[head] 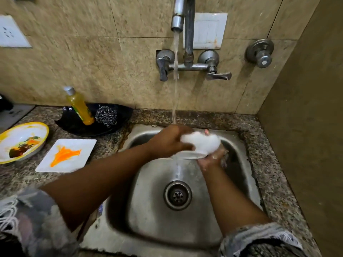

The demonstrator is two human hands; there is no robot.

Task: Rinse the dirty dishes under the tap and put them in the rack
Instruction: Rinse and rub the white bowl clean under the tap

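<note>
Over the steel sink [241, 164], a white bowl [202, 143] is held upside down and tilted, just right of the water stream falling from the tap [178, 21]. My left hand [167, 141] presses on the bowl's left side from above. Under the bowl, my right hand [211, 160] grips its rim, wet, with a fingertip showing behind the bowl. On the counter to the left lie a yellow-rimmed dirty bowl [22, 141] and a square white plate [66, 155] smeared with orange sauce. No rack is in view.
A black dish [74, 123] behind the plate holds a yellow soap bottle [80, 106] and a steel scrubber [106, 115]. Tap handles [163, 65] and a separate valve [259, 53] stick out of the tiled wall. A side wall closes off the right.
</note>
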